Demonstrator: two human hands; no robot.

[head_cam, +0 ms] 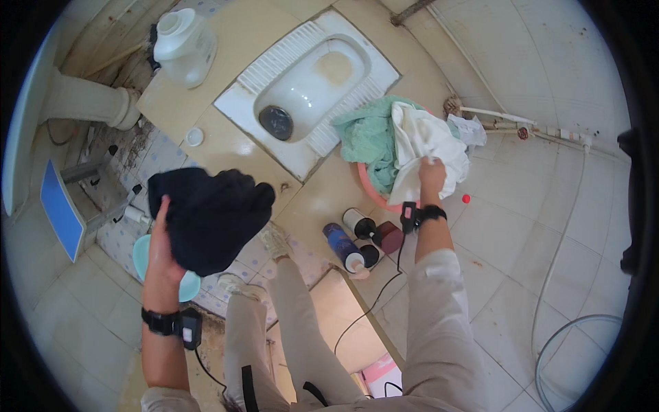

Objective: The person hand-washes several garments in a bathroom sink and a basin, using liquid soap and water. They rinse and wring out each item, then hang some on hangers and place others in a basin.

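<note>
My left hand point(166, 247) holds a bundle of dark cloth point(216, 221) on the left, its thumb over the cloth's edge. On the right, my right hand point(432, 176) is at a white cloth point(419, 136) that lies with a green textured cloth point(368, 139) in a pink basin point(368, 186). Its fingertips are partly hidden, so whether they grip the white cloth is unclear. Both wrists carry black straps with small cabled devices.
A squat toilet point(309, 87) lies ahead. Several bottles, one a blue pump bottle point(341, 246), stand near my feet. A white plastic jug point(186, 49), a white cap point(194, 136) and a blue-topped stool point(62, 211) are at left. A turquoise basin point(189, 287) sits below my left hand; pipes point(497, 114) run right.
</note>
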